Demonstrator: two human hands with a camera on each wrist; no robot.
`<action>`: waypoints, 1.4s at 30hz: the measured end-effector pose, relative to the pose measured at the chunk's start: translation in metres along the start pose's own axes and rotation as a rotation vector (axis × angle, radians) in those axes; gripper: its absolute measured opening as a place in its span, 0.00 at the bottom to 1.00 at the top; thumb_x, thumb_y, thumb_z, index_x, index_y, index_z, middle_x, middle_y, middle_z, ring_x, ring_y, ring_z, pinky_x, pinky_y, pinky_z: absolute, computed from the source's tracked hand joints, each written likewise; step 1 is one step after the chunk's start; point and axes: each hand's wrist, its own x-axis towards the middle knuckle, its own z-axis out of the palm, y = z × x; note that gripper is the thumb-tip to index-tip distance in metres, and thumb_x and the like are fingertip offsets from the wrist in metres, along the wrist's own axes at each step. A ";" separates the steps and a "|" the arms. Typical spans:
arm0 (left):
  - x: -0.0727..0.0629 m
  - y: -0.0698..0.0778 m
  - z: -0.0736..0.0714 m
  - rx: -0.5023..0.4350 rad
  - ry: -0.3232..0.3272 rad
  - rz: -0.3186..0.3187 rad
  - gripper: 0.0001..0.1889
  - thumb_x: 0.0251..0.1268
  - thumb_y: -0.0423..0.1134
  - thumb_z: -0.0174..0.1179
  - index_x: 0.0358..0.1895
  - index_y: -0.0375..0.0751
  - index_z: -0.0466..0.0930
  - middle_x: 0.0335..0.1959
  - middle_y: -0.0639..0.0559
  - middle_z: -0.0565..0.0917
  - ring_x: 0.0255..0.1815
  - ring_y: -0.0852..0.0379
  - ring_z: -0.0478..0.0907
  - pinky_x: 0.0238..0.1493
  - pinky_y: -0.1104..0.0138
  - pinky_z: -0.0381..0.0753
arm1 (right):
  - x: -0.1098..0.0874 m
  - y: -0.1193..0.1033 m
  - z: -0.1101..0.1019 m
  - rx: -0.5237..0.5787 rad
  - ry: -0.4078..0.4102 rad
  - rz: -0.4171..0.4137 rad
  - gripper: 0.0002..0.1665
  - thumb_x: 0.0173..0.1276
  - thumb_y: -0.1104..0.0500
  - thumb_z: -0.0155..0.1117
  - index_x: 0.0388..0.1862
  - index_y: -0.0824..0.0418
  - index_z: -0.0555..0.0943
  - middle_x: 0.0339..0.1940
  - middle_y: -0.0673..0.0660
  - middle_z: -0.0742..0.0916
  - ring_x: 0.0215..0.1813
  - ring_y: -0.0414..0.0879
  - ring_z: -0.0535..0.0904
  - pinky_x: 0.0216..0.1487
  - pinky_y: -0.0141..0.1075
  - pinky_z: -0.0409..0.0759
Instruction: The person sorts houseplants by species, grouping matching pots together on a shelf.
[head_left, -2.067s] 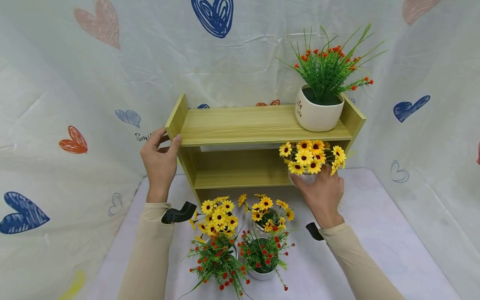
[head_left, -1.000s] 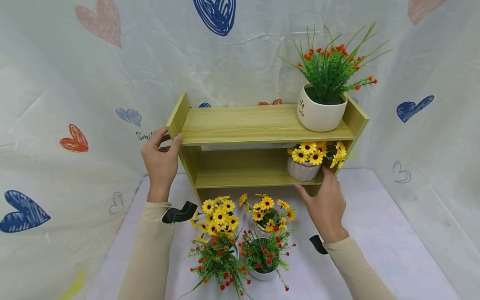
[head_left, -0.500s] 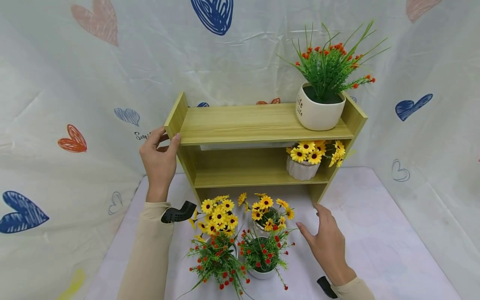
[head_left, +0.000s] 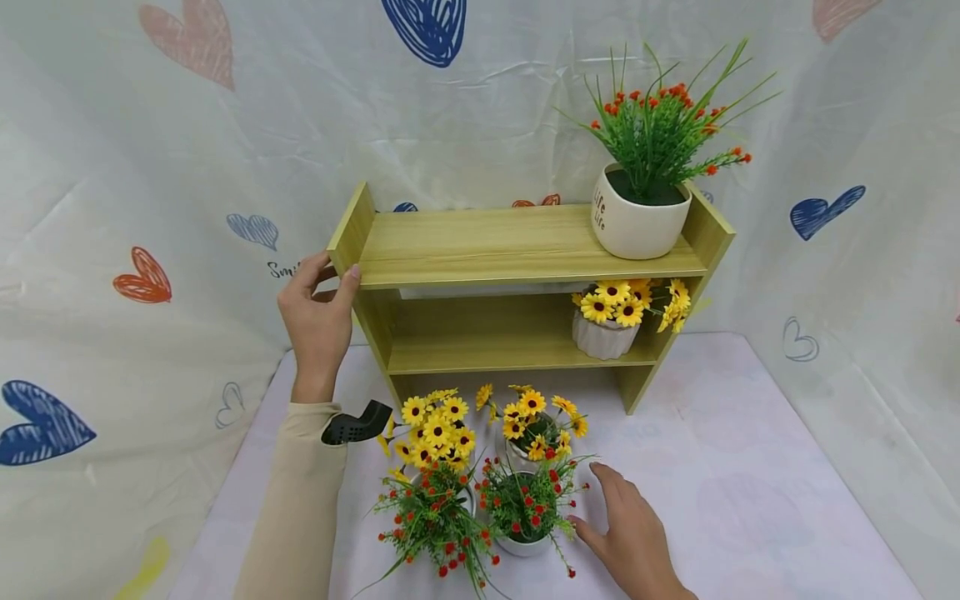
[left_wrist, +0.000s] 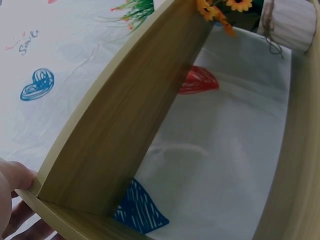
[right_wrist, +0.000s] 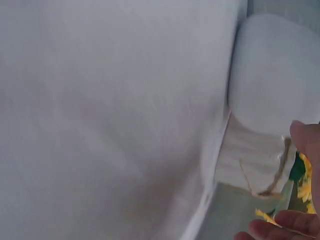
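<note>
My left hand (head_left: 315, 325) grips the left side panel of the two-tier wooden shelf (head_left: 480, 242), thumb in front and fingers behind; the left wrist view shows the thumb at the panel corner. My right hand (head_left: 633, 533) is beside a white pot of red flowers (head_left: 525, 546), thumb and fingers spread toward its right side. Whether it touches the plant is hard to tell. In the right wrist view, a smooth white pot (right_wrist: 272, 75) and a twine-tied pot (right_wrist: 250, 155) appear near the fingers. Nothing is held in the right hand.
Another red-flowered plant (head_left: 442, 525) and two yellow-flowered plants, left (head_left: 437, 429) and right (head_left: 532, 417), stand close together before the shelf. A large white pot (head_left: 641, 225) occupies the top board's right end. Below it sits a ribbed pot of yellow flowers (head_left: 606, 337).
My right hand set the yellow-flower pot on the lower board, let go and came down toward the front red-flower pot. My left hand keeps its grip on the shelf.
</note>
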 end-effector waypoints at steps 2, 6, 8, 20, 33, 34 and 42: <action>0.000 0.000 0.000 -0.001 -0.001 -0.003 0.15 0.73 0.29 0.65 0.59 0.31 0.87 0.52 0.37 0.87 0.48 0.70 0.80 0.45 0.78 0.81 | -0.004 -0.004 0.003 -0.012 -0.037 -0.014 0.53 0.48 0.45 0.90 0.68 0.64 0.76 0.60 0.60 0.86 0.56 0.56 0.85 0.53 0.53 0.86; 0.001 0.000 0.000 0.000 -0.001 -0.009 0.15 0.73 0.29 0.65 0.59 0.32 0.87 0.52 0.37 0.87 0.48 0.70 0.80 0.45 0.78 0.81 | -0.010 -0.014 0.007 -0.028 -0.140 -0.007 0.53 0.48 0.39 0.89 0.67 0.64 0.78 0.59 0.59 0.85 0.57 0.55 0.84 0.55 0.51 0.86; 0.001 0.001 0.000 0.001 -0.001 -0.009 0.15 0.73 0.29 0.65 0.59 0.31 0.87 0.52 0.37 0.87 0.48 0.69 0.81 0.45 0.78 0.81 | -0.010 -0.019 0.007 -0.036 -0.204 0.013 0.53 0.49 0.35 0.86 0.65 0.65 0.79 0.57 0.59 0.85 0.56 0.55 0.84 0.55 0.52 0.86; 0.000 0.001 0.001 -0.009 -0.010 -0.002 0.14 0.74 0.29 0.65 0.59 0.31 0.87 0.52 0.37 0.87 0.48 0.70 0.81 0.46 0.77 0.82 | -0.009 -0.031 0.009 0.078 -0.336 0.013 0.58 0.54 0.24 0.76 0.70 0.63 0.78 0.63 0.60 0.84 0.63 0.57 0.81 0.62 0.56 0.82; 0.000 0.002 0.000 0.004 -0.009 0.000 0.15 0.73 0.29 0.65 0.59 0.31 0.87 0.53 0.37 0.87 0.49 0.70 0.80 0.46 0.76 0.81 | -0.007 -0.038 0.015 0.226 -0.365 0.000 0.64 0.57 0.20 0.71 0.77 0.63 0.72 0.69 0.62 0.81 0.64 0.58 0.80 0.61 0.59 0.82; 0.000 0.002 0.000 0.004 -0.009 0.000 0.15 0.73 0.30 0.65 0.59 0.31 0.87 0.53 0.37 0.87 0.49 0.70 0.80 0.46 0.77 0.81 | -0.006 -0.039 0.016 0.241 -0.360 0.013 0.65 0.56 0.20 0.72 0.78 0.64 0.71 0.68 0.62 0.81 0.64 0.58 0.80 0.60 0.59 0.82; 0.000 0.001 0.000 0.006 -0.007 0.002 0.15 0.73 0.30 0.66 0.59 0.32 0.87 0.53 0.38 0.88 0.48 0.70 0.80 0.45 0.78 0.81 | -0.002 -0.046 0.024 0.345 -0.338 0.123 0.69 0.47 0.24 0.81 0.77 0.65 0.69 0.68 0.63 0.81 0.65 0.60 0.80 0.61 0.61 0.82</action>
